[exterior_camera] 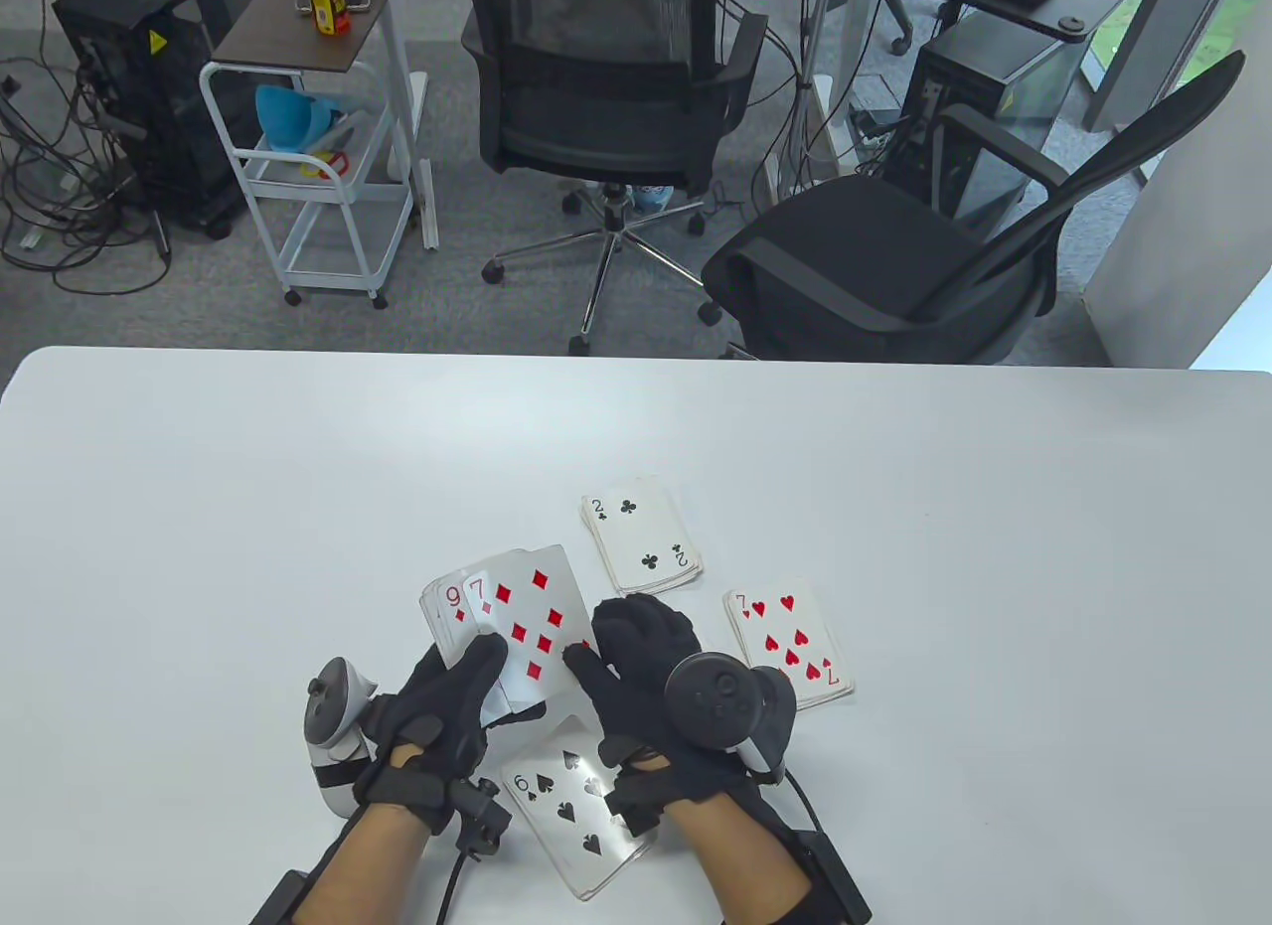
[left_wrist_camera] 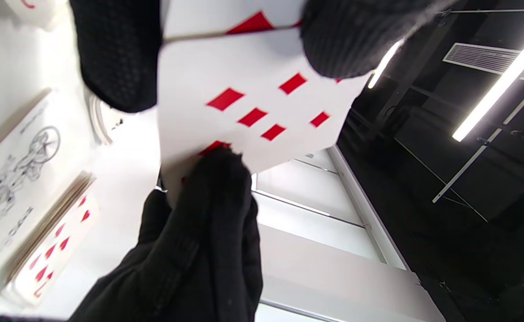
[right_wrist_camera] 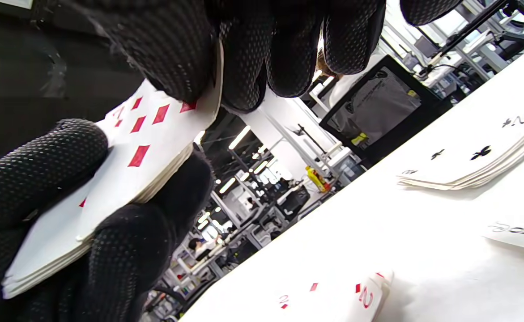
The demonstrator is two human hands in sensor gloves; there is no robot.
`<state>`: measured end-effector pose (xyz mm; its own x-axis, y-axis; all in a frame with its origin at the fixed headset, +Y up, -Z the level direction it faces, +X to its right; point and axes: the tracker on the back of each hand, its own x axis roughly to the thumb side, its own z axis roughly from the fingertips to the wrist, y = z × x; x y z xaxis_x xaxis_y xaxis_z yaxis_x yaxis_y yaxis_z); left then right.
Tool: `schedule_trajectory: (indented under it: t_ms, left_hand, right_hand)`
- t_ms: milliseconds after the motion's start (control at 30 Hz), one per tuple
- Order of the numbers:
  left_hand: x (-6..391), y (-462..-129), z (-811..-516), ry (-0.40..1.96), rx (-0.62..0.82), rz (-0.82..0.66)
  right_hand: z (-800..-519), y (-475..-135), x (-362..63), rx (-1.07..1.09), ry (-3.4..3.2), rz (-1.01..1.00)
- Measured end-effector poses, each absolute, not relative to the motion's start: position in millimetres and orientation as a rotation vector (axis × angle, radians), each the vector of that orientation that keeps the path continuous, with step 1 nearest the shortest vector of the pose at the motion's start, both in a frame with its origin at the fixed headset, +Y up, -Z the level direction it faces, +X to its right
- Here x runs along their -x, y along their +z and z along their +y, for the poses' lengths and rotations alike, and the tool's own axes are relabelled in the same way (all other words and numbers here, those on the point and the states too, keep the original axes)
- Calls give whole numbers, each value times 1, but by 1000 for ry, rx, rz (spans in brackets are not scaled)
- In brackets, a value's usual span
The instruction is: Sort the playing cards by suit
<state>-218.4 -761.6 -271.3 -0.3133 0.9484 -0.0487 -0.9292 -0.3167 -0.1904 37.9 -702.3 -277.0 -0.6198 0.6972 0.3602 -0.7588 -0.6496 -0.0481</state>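
Note:
My left hand (exterior_camera: 462, 682) grips a fanned deck (exterior_camera: 497, 617) above the table, its thumb lying across the card faces. The seven of diamonds (exterior_camera: 522, 617) lies on top, with another diamond card (exterior_camera: 452, 607) peeking out to its left. My right hand (exterior_camera: 611, 652) pinches the seven's right edge; the right wrist view shows its fingertips (right_wrist_camera: 239, 58) on the card's corner (right_wrist_camera: 154, 129). On the table lie a clubs pile (exterior_camera: 641, 533) topped by a two, a hearts pile (exterior_camera: 790, 647) topped by a seven, and a spades pile (exterior_camera: 576, 811) showing a six, partly under my wrists.
A two of diamonds (right_wrist_camera: 333, 290) lies on the table below my hands in the right wrist view. A joker card (left_wrist_camera: 15, 174) lies beside the hearts pile (left_wrist_camera: 51, 241). Two office chairs (exterior_camera: 894, 259) and a cart (exterior_camera: 318, 170) stand beyond the table's far edge (exterior_camera: 636, 359).

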Motion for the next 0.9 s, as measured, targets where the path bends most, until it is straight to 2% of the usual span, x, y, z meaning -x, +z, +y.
schedule_trajectory:
  t_ms: [200,367,500,700,833,900]
  left_hand:
    - [233,-269,-746,1813,51,-149]
    - [240,-270,-739,1887,19,-154]
    - [240,-270,-737,1909,15,-168]
    - [244,-269,-729,1958,-12,-191]
    - [252,-268,-727,1978,-38,-186]
    - [255,-268,-726,1981,-45,-181]
  right_hand:
    - [-707,-287,-57,-220,2259,-264]
    - [-714,-304,-58,-133,2305,-142]
    - [-713,-320,-24,-207,2470,118]
    - [-716,-347,43,-261,2631,320]
    - [-734,-354,73,-239,2867,388]
    - [-741,-355,79,-227,2986,358]
